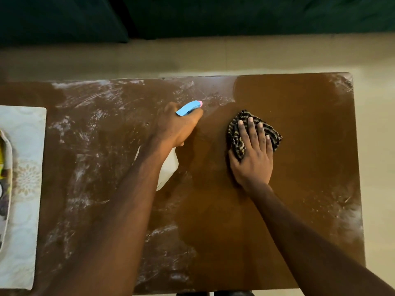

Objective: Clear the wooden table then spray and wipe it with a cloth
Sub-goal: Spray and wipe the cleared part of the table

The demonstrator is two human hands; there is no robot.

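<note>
The wooden table (299,124) fills the view; its left half carries white dusty smears and its right middle looks darker and clean. My left hand (177,127) grips a spray bottle (189,107) with a blue head and pink nozzle, its white body showing under my forearm. The nozzle points toward the far edge of the table. My right hand (253,154) lies flat, fingers spread, pressing a dark striped cloth (271,133) onto the table right of the bottle.
A pale patterned mat (23,189) lies on the table's left end, with a partly visible object (5,178) on it at the frame edge. Beyond the table are beige floor (213,58) and a dark green sofa (235,16).
</note>
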